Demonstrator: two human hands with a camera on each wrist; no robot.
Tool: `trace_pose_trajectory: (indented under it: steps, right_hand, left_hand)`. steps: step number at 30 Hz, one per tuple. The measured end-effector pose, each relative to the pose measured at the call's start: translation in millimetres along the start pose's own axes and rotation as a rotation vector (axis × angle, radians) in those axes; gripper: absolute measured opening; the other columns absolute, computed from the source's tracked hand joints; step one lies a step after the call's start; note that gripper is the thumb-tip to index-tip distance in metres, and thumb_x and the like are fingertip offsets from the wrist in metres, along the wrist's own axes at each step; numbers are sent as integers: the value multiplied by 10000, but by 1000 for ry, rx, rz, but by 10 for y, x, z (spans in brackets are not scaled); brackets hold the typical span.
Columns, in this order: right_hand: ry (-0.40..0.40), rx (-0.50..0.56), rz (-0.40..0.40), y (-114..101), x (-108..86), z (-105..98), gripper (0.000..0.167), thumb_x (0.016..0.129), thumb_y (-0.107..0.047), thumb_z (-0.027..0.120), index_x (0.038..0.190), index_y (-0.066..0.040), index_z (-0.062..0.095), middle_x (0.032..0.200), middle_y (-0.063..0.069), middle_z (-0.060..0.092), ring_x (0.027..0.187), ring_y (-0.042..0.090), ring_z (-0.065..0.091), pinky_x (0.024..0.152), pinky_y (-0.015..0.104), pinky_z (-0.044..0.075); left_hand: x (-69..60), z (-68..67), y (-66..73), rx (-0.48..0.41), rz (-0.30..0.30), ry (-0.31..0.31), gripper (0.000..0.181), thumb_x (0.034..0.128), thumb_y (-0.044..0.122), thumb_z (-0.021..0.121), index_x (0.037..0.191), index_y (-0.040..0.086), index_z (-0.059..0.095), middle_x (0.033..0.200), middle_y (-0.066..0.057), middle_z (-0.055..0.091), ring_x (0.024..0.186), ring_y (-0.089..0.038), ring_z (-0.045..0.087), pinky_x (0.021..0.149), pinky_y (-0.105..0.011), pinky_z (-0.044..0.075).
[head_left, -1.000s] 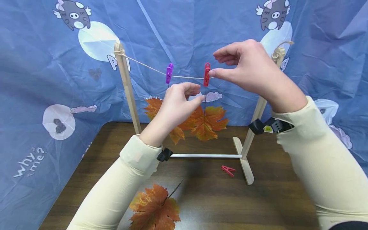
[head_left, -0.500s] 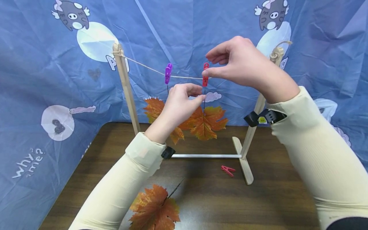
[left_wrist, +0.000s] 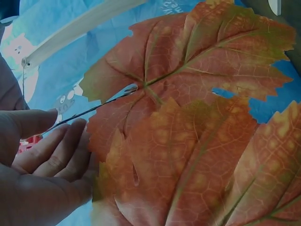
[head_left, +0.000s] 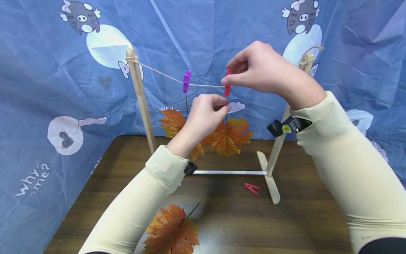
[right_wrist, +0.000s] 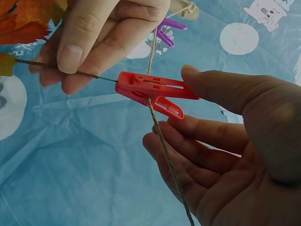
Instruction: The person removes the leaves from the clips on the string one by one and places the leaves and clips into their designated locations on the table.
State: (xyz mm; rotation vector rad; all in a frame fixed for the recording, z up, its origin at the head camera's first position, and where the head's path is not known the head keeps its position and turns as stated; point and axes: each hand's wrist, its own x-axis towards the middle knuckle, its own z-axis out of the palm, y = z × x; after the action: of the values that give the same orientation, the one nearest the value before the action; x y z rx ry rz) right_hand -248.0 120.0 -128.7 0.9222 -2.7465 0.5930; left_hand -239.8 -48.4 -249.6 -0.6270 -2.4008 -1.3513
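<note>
A red clothespin point(right_wrist: 146, 87) clips a maple leaf's thin dark stem at the twine point(head_left: 158, 73). My right hand point(head_left: 258, 68) pinches its two handles between thumb and forefinger. Just below, my left hand point(head_left: 207, 109) holds the stem point(right_wrist: 84, 72) between thumb and fingers. The orange maple leaf point(head_left: 226, 137) hangs beneath, also large in the left wrist view. Left along the twine, a purple clothespin point(head_left: 186, 82) holds another maple leaf point(head_left: 171, 121), partly hidden behind my left arm.
A wooden stand with a left post point(head_left: 139, 95) and right post point(head_left: 277, 150) carries the twine; a white rod point(head_left: 228, 172) joins them low down. On the brown table lie a loose red clothespin point(head_left: 252, 188) and another maple leaf point(head_left: 172, 231). Blue printed cloth point(head_left: 203, 28) hangs behind.
My right hand has moved left onto the red clothespin, its fingers drawing in around the handles. My left hand has shifted slightly right and its fingers have come together on the leaf stem.
</note>
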Motion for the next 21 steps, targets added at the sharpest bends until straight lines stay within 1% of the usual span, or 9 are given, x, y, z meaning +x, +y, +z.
trace_pose_trajectory:
  steps: [3, 7, 15, 21]
  right_hand:
    - [2, -15, -4, 0, -2, 6, 317, 926, -343, 760, 1085, -69, 782, 968, 26, 757, 877, 110, 673, 761, 309, 496]
    - [8, -28, -12, 3, -12, 8, 301, 930, -343, 756, 1064, -75, 790, 947, 21, 756, 837, 113, 661, 732, 301, 485]
    - [93, -62, -19, 16, -29, 1, 281, 927, -361, 766, 1044, -111, 821, 912, -3, 766, 763, 111, 649, 629, 274, 439]
    - [142, -97, -51, 33, -32, 3, 246, 947, -356, 745, 1019, -137, 832, 900, -16, 766, 630, 146, 595, 528, 274, 362]
  left_hand:
    - [4, 4, 3, 23, 2, -4, 127, 954, 100, 722, 1020, 18, 794, 899, -24, 753, 759, -137, 629, 697, -281, 503]
    - [4, -1, 7, 51, 9, 2, 128, 964, 106, 712, 1006, 30, 805, 865, -14, 747, 697, -141, 589, 634, -282, 471]
    - [12, -5, 14, 81, 10, 1, 123, 964, 113, 714, 988, 37, 807, 850, -9, 743, 671, -142, 564, 608, -277, 449]
    - [1, 0, 15, 87, 11, -14, 121, 965, 108, 710, 994, 39, 805, 851, -1, 743, 644, -141, 548, 584, -277, 429]
